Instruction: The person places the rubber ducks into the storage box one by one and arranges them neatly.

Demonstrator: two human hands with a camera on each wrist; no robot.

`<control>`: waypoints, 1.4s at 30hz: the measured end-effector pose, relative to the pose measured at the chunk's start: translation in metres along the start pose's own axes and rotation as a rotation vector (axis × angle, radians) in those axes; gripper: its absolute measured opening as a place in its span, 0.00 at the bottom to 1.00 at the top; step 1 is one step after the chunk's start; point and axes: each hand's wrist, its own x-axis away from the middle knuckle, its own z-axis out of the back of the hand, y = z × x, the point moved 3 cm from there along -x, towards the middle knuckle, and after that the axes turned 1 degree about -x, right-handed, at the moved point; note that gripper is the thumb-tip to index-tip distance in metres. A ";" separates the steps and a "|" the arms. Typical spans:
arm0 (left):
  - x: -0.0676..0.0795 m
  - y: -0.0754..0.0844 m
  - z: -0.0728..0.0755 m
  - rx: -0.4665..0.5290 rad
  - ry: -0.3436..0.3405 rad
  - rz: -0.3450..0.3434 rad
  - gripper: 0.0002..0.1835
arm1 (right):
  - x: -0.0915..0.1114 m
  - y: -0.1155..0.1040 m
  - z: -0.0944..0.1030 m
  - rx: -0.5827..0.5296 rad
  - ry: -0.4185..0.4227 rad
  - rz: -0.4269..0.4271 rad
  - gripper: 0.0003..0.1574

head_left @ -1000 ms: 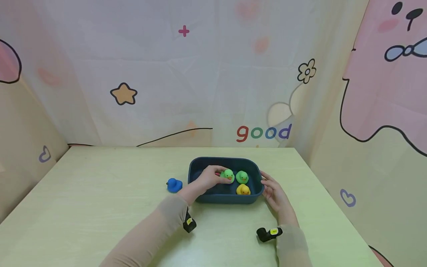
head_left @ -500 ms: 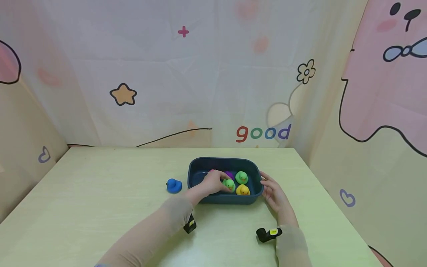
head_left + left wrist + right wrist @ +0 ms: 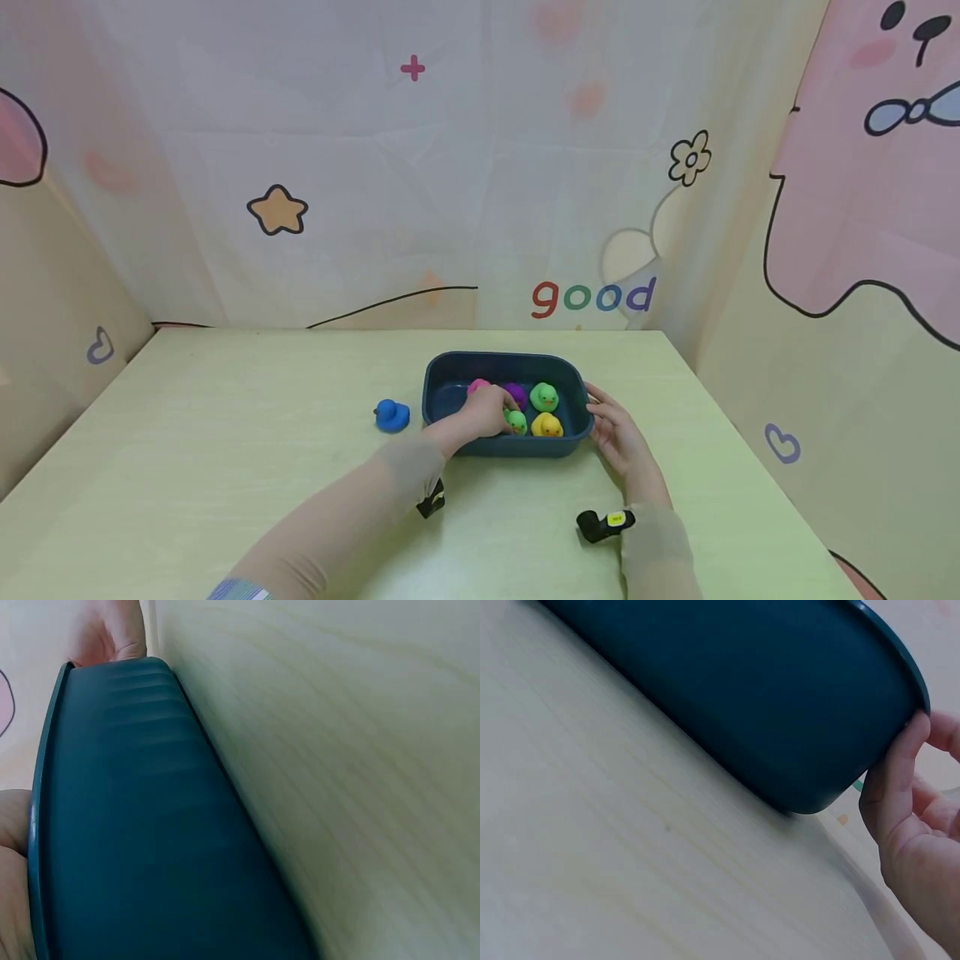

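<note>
A dark blue tub [image 3: 502, 360] stands on the pale green table [image 3: 225, 433]. Inside it sit a pink duck [image 3: 477, 387], a purple duck [image 3: 514, 392], a green duck [image 3: 543, 397] and a yellow duck [image 3: 547, 426]. My left hand [image 3: 501, 414] reaches over the near-left rim and grips a second green duck [image 3: 517, 422] low by the tub's near wall. My right hand [image 3: 604, 418] rests with relaxed fingers against the tub's right end; its thumb [image 3: 897, 776] touches the wall [image 3: 765, 697] just under the rim. The left wrist view shows only the tub's outer wall [image 3: 135, 825].
A blue duck [image 3: 392, 415] stands alone on the table, left of the tub. Cartoon-printed cloth walls [image 3: 420, 183] close in the back and both sides. Bare tabletop stretches to the left and in front of the tub.
My left hand has carried the green duck from the tub's far middle down toward the near wall, which uncovered the pink and purple ducks. The right hand and the tub have stayed put.
</note>
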 end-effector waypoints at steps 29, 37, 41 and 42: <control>0.031 -0.034 0.086 0.251 -0.134 -0.002 0.24 | 0.001 -0.001 -0.001 0.013 -0.061 0.042 0.21; 0.046 -0.077 0.114 0.331 -0.092 -0.010 0.28 | 0.001 0.000 -0.001 0.019 -0.045 0.030 0.21; 0.054 -0.097 0.120 0.352 -0.082 -0.009 0.29 | 0.001 0.000 -0.001 0.006 -0.040 0.023 0.20; 0.055 -0.102 0.120 0.356 -0.079 -0.003 0.30 | 0.001 0.000 -0.002 0.004 -0.041 0.025 0.20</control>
